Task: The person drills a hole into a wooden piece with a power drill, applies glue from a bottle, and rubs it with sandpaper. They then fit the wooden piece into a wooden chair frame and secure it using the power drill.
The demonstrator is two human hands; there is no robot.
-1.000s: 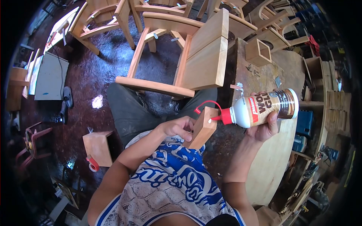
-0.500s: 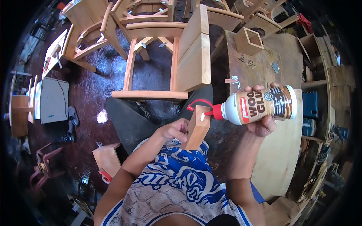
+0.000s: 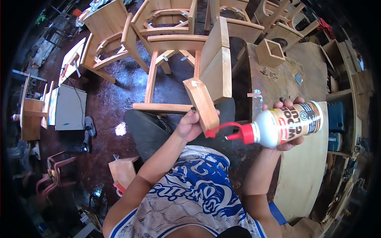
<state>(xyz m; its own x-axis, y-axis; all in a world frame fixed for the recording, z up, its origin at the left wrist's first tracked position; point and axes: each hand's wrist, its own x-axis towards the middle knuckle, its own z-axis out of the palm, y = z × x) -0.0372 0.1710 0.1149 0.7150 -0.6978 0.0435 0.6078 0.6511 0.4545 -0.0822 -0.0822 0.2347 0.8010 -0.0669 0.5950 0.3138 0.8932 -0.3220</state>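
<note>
My left hand [image 3: 189,126] grips a wooden block [image 3: 202,106] by its lower left side, with the block held tilted in front of my lap. White glue shows at the block's upper end. In my right hand [image 3: 289,144] lies a bottle of wood glue [image 3: 291,123], held on its side with fingers wrapped round it. Its red nozzle [image 3: 242,134] points left, near the block's lower end, and the red cap on its strap hangs by the block. Beyond the block stands a partly built wooden chair [image 3: 170,107], its panel on the right.
More wooden chairs [image 3: 107,31] stand at the back. To the right is a workbench [image 3: 305,63] bearing a hollow wooden box [image 3: 272,53]. A wooden box [image 3: 123,170] and slippers [image 3: 90,127] are on the floor at left.
The block has swung round in my left hand, its glued end now tipping up and left. The bottle has drawn down, and its nozzle has left the glued end. The whole view has shifted.
</note>
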